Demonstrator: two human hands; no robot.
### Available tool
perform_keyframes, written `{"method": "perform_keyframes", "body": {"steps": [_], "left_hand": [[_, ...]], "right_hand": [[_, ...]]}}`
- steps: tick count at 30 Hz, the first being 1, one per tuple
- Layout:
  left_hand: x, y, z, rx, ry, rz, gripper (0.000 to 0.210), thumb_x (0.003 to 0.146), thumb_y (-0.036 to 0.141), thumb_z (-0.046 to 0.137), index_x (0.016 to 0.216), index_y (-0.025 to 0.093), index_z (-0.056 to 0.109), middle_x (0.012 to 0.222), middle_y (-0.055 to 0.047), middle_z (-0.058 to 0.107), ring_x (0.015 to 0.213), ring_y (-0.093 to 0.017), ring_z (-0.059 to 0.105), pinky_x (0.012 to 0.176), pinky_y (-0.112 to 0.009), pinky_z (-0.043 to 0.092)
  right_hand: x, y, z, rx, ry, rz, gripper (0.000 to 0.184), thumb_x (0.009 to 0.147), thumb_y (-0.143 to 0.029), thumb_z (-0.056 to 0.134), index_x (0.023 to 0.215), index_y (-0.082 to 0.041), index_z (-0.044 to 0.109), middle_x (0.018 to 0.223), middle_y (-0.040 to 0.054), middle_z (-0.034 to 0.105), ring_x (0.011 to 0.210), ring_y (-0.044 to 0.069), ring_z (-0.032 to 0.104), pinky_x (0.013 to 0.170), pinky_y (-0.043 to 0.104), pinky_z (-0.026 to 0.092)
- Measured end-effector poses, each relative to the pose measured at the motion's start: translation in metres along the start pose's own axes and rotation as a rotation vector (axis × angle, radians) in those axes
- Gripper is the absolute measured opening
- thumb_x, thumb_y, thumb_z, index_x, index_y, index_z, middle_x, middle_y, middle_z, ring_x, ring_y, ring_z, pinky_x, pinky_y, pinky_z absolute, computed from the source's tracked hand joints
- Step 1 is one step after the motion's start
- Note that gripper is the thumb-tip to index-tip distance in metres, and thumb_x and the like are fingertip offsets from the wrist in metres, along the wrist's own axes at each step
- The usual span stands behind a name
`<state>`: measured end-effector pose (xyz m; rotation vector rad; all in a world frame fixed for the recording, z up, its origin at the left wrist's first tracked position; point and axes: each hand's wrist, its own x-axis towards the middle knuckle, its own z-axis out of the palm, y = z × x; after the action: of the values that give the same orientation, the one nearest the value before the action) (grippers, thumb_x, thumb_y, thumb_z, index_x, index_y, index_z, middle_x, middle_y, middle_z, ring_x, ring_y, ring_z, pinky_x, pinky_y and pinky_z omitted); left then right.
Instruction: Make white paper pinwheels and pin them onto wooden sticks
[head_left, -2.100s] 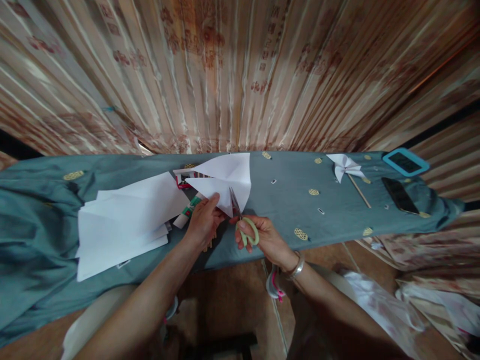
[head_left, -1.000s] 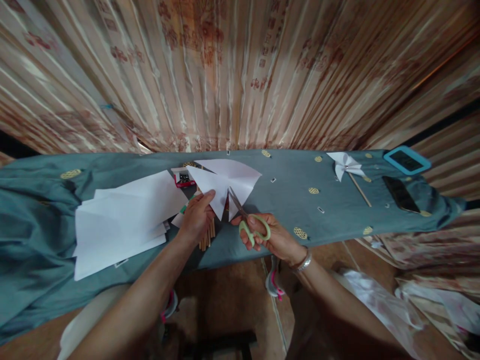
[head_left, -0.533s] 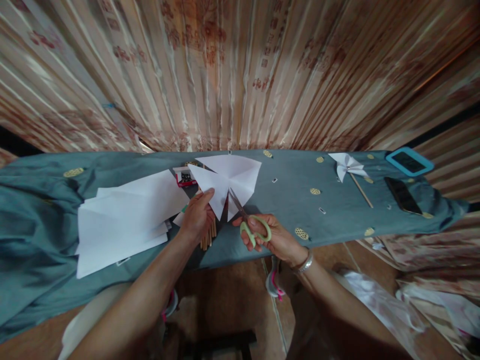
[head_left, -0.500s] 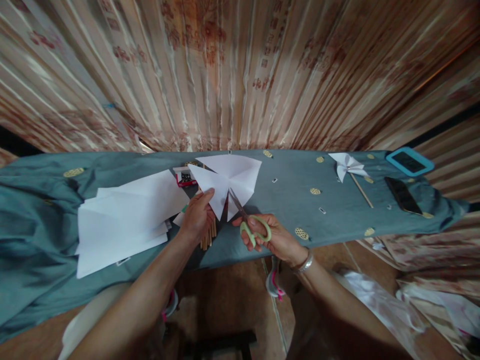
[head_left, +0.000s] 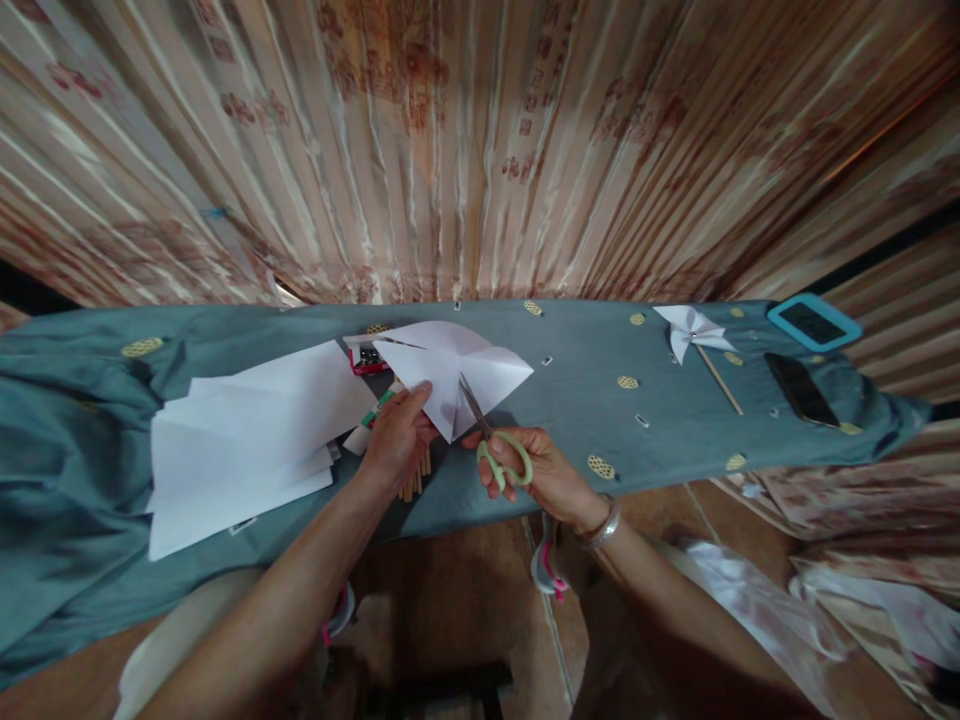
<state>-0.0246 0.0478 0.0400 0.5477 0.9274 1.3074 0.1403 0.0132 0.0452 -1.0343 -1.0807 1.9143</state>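
Observation:
My left hand (head_left: 401,430) pinches the lower left of a white sheet of paper (head_left: 480,372), which has slits cut in from its corners and is held above the table. In my right hand (head_left: 536,465) are scissors (head_left: 506,460) with light green handles, my fingers through the loops. Their blades lie against the lower part of the paper, pointing up to its middle; whether the blades are apart is hard to make out. Beneath the paper and my left hand, wooden sticks (head_left: 411,487) and a small red box (head_left: 369,360) of dark bits are partly hidden.
A stack of white paper (head_left: 247,450) lies on the left of the cloth-covered table (head_left: 570,420). Towards the right are a paper pinwheel (head_left: 694,332) on a stick, a dark phone (head_left: 801,390) and a blue-framed device (head_left: 815,322). A curtain (head_left: 450,150) hangs behind.
The paper has turned and bent a little; its right corner now points out to the right and the lower slit looks closed. Both hands keep their holds, and the view has shifted slightly.

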Motion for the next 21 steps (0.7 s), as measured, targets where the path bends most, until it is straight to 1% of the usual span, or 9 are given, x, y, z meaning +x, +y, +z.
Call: {"method": "perform_keyframes", "body": {"steps": [3,7,10,12,16,21], "left_hand": [[-0.002,0.0,0.001,-0.003,-0.013,-0.019,0.028,0.065,0.033,0.072,0.083,0.014,0.064,0.071,-0.005,0.072,0.08,-0.025,0.071,0.063,-0.03,0.054],[-0.004,-0.002,0.002,-0.011,-0.007,-0.058,0.021,0.071,0.032,0.069,0.08,0.015,0.062,0.069,-0.004,0.07,0.076,-0.022,0.07,0.065,-0.03,0.055],[-0.007,-0.004,0.003,-0.024,0.001,-0.095,0.018,0.076,0.031,0.066,0.085,0.016,0.061,0.072,-0.003,0.07,0.071,-0.019,0.069,0.068,-0.03,0.055],[-0.008,-0.006,0.003,-0.05,0.018,-0.108,0.016,0.078,0.029,0.065,0.088,0.017,0.06,0.076,-0.002,0.07,0.07,-0.017,0.068,0.069,-0.03,0.055],[-0.009,-0.008,0.003,-0.101,0.031,-0.136,0.014,0.081,0.029,0.062,0.089,0.018,0.059,0.079,-0.002,0.07,0.074,-0.018,0.069,0.07,-0.031,0.055],[-0.01,-0.008,0.003,-0.129,0.03,-0.15,0.017,0.081,0.03,0.063,0.093,0.018,0.059,0.084,-0.003,0.071,0.079,-0.019,0.069,0.072,-0.032,0.055]], "right_hand": [[0.002,0.003,0.002,-0.017,0.008,-0.033,0.044,0.071,-0.056,0.072,0.085,-0.014,0.069,0.059,-0.0012,0.063,0.045,0.007,0.055,0.037,0.015,0.037],[0.004,0.006,0.006,-0.035,0.028,-0.077,0.041,0.072,-0.055,0.072,0.08,-0.015,0.068,0.058,-0.0017,0.062,0.046,0.007,0.055,0.037,0.015,0.037],[0.006,0.011,0.009,-0.038,0.057,-0.114,0.041,0.072,-0.056,0.072,0.075,-0.015,0.067,0.057,-0.0015,0.061,0.045,0.007,0.054,0.037,0.016,0.037],[0.007,0.014,0.011,-0.035,0.076,-0.128,0.041,0.071,-0.056,0.072,0.076,-0.015,0.067,0.057,-0.0016,0.061,0.045,0.007,0.053,0.038,0.016,0.036],[0.009,0.02,0.014,-0.041,0.102,-0.138,0.04,0.071,-0.055,0.072,0.077,-0.016,0.066,0.057,-0.0016,0.061,0.046,0.007,0.053,0.039,0.017,0.036],[0.01,0.021,0.017,-0.051,0.119,-0.147,0.039,0.071,-0.055,0.073,0.076,-0.017,0.065,0.057,-0.0022,0.061,0.046,0.007,0.053,0.039,0.018,0.036]]}}
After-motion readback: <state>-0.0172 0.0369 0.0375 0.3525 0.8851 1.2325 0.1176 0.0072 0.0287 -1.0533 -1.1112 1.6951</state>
